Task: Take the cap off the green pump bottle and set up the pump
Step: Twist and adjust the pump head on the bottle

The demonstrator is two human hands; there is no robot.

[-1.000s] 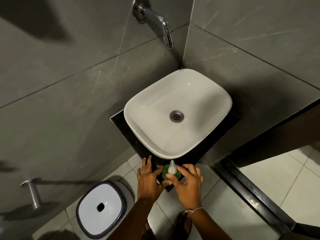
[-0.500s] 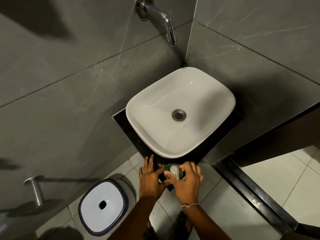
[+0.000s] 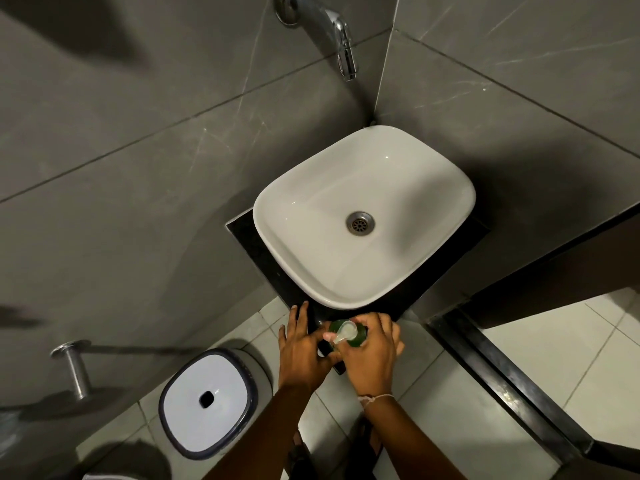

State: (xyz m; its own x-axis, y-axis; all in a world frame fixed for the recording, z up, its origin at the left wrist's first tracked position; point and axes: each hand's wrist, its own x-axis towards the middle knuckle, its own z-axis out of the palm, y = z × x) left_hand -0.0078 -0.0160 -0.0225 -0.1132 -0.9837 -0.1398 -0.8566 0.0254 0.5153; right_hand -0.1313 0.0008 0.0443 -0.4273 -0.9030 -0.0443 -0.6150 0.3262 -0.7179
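Note:
A green pump bottle [image 3: 360, 336] stands on the near corner of the black counter [image 3: 249, 237], just in front of the white basin. Its pale clear pump head [image 3: 346, 331] points toward the lower left. My right hand [image 3: 372, 355] wraps over the bottle's top, fingers around the pump head. My left hand [image 3: 300, 344] lies beside the bottle on the left, thumb touching its side and fingers stretched flat on the counter edge. Most of the bottle's body is hidden under my hands.
A white square basin [image 3: 363, 216] with a metal drain fills the counter, and a chrome tap [image 3: 332, 32] juts from the grey tiled wall above it. A white-lidded bin [image 3: 207, 403] stands on the floor at left, near a chrome wall peg [image 3: 74, 368].
The pump head has turned from pointing away from me to pointing lower left under my right hand. My left hand stays beside the bottle. The view has shifted slightly.

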